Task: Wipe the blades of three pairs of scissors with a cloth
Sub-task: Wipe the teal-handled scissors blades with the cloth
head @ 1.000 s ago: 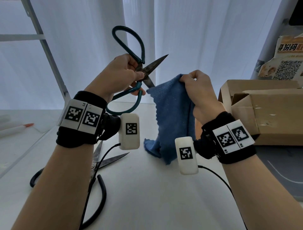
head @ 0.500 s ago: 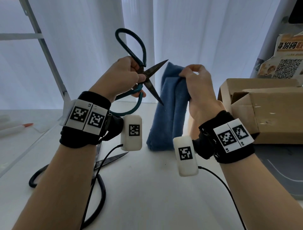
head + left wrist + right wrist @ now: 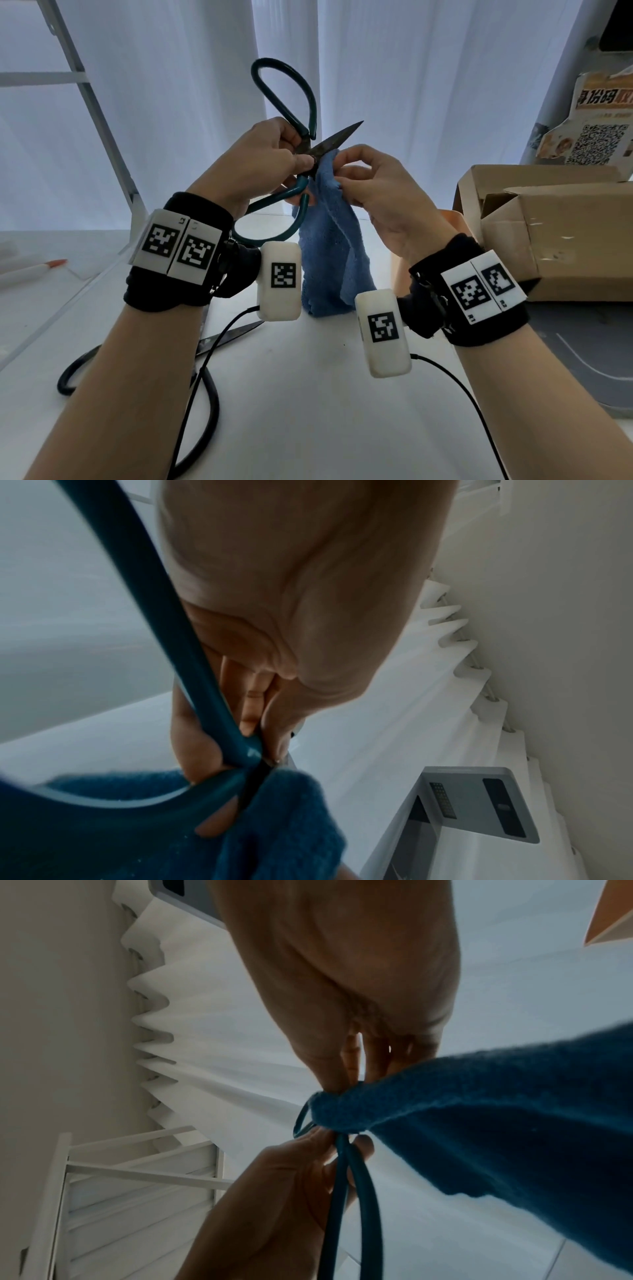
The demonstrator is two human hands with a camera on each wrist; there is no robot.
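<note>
My left hand grips the teal-handled scissors near the pivot, raised above the table with the blades spread; one dark blade points up to the right. My right hand pinches the blue cloth around the lower blade close to the pivot, and that blade is hidden inside the cloth. The cloth's tail hangs down to the white table. From the left wrist, the teal handle crosses my palm beside the cloth. The right wrist view shows the cloth bunched at my fingertips.
A black-handled pair of scissors lies on the table under my left forearm. An open cardboard box stands at the right. A white pen with an orange tip lies at the far left. White curtains hang behind.
My right hand moved left and brought the cloth onto the lower blade by the pivot. The scissors tilted slightly, and the cloth now wraps the blade that hung free before.
</note>
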